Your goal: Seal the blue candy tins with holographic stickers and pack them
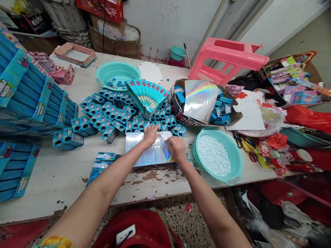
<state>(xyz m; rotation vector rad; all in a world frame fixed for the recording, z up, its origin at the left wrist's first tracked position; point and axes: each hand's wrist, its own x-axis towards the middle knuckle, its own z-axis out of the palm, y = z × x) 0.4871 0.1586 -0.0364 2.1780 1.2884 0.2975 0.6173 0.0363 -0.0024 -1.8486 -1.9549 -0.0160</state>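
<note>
A silver holographic sheet [148, 155], with rainbow glints, lies in front of me over some small blue boxes. My left hand [150, 135] is at its top edge, fingers bent and pressed onto it. At the sheet's upper right corner, my right hand [177, 148] pinches the corner, where a whitish piece [164, 135] stands lifted between the hands. My fingertips partly hide what is pinched. Just beyond the sheet stand rows of small blue boxes [110, 115] with dark round holes. A fan of blue printed cards [147, 96] rests on top of them.
A turquoise basin of white pellets [214, 156] stands to the right; another turquoise basin [117, 70] sits behind. An open carton [178, 113] holds blue boxes and another shiny sheet [200, 100]. Blue display boxes [33, 89] are stacked left. A pink stool [227, 57] is at the back.
</note>
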